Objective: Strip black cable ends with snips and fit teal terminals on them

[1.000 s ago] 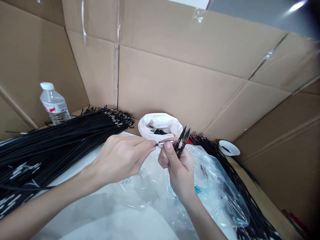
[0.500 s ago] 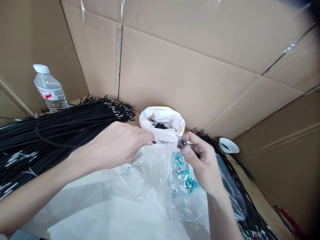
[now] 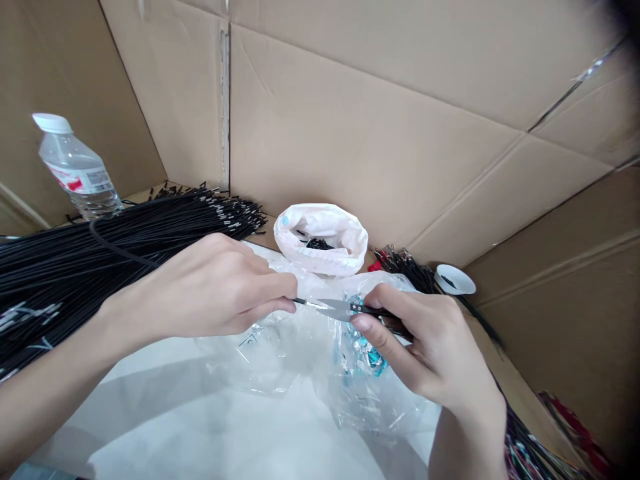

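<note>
Pinches a thin black wire in the left hand, grips small snips in the right hand, with blades by the wire's pale tip.

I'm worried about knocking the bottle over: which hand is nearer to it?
Left. The left hand is right of the bottle, lower in the picture; the right hand is much farther right, holding the snips.

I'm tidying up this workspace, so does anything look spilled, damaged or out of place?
Nothing looks plainly spilled or damaged. The plastic bottle beside the black cables, at the picture's left, stands out: a drink-style bottle seems odd next to them. It also appears to lean, though the viewing angle may cause that.
</note>
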A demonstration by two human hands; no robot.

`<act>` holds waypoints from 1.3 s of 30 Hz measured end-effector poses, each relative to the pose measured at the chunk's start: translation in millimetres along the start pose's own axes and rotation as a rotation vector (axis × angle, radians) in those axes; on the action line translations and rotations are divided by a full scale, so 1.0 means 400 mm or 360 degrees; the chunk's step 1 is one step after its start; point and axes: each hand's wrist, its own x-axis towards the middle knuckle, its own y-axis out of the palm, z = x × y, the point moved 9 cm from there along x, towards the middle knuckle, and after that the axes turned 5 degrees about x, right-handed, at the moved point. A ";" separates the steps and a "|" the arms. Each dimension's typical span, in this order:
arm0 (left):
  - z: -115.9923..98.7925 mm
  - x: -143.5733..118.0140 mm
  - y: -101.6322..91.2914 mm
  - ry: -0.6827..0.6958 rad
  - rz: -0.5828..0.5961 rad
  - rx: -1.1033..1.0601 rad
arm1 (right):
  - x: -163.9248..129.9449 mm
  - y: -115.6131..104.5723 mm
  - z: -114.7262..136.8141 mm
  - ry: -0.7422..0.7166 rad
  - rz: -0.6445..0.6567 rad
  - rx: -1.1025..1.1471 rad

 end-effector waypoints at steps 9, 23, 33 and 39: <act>-0.012 0.001 -0.004 -0.0037 0.0086 -0.0075 | -0.002 0.012 -0.006 -0.0033 0.0030 -0.0036; -0.021 0.005 -0.007 -0.0008 0.0093 -0.0098 | -0.002 0.012 -0.011 -0.0032 0.0033 -0.0043; -0.017 0.002 -0.006 -0.0002 -0.0005 -0.0003 | 0.001 0.019 -0.014 -0.0010 0.0063 -0.0070; -0.017 -0.002 -0.004 0.0009 -0.0027 0.0087 | 0.004 0.029 -0.016 -0.0014 0.0030 -0.0034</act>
